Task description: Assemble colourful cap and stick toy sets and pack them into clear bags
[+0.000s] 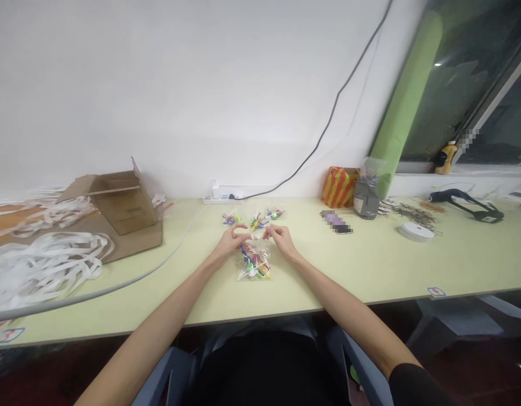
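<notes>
A clear plastic bag point(255, 264) filled with small, brightly coloured pieces lies on the pale yellow table between my forearms. At the left of its upper edge is my left hand point(230, 241), a finger raised and the lower fingertips closed on the plastic. My right hand point(281, 239) pinches the upper edge on the other side, thumb and forefinger together. Just beyond my hands lie more small colourful bundles: one on the left point(232, 217), a yellow and blue one point(257, 221) in the middle, and another on the right point(275, 213). Their exact kind is too small to tell.
An open cardboard box point(125, 203) and heaped white straps point(49, 265) occupy the left. A grey cable point(116, 286) crosses the table there. Rightward are a phone point(336, 221), a striped bag point(337, 186), a grey container point(366, 197) and a white roll point(416, 232). A power strip point(220, 197) touches the wall.
</notes>
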Demonstrator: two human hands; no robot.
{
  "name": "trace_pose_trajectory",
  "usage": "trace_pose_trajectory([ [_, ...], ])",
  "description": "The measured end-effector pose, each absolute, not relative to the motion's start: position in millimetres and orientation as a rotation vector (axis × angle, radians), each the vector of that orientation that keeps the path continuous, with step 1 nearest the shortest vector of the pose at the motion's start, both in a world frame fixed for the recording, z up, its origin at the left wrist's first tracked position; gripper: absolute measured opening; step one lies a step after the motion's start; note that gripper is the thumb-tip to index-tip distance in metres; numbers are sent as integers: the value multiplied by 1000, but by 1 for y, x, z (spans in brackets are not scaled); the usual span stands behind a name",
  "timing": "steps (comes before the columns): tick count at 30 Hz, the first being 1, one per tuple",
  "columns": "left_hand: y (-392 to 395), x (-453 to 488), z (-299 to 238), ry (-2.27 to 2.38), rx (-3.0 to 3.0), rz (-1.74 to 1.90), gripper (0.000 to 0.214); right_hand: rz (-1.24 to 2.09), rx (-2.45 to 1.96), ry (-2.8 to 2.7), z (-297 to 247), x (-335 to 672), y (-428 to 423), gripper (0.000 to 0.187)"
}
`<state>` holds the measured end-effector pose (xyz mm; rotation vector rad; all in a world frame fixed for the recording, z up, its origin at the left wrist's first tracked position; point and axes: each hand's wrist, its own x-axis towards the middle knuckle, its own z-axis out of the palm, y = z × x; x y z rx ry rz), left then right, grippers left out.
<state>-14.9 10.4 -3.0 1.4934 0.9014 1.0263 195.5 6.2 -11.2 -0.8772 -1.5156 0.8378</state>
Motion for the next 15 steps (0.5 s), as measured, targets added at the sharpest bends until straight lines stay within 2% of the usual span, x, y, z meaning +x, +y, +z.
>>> trace_pose_trajectory([
  [5,14,-13,-8,856,1548,984,54,827,-870,-1518,-16,189,7,32],
  [15,12,-14,-9,920,1624,976,43,934,-852,-1701,-24,183,6,34],
])
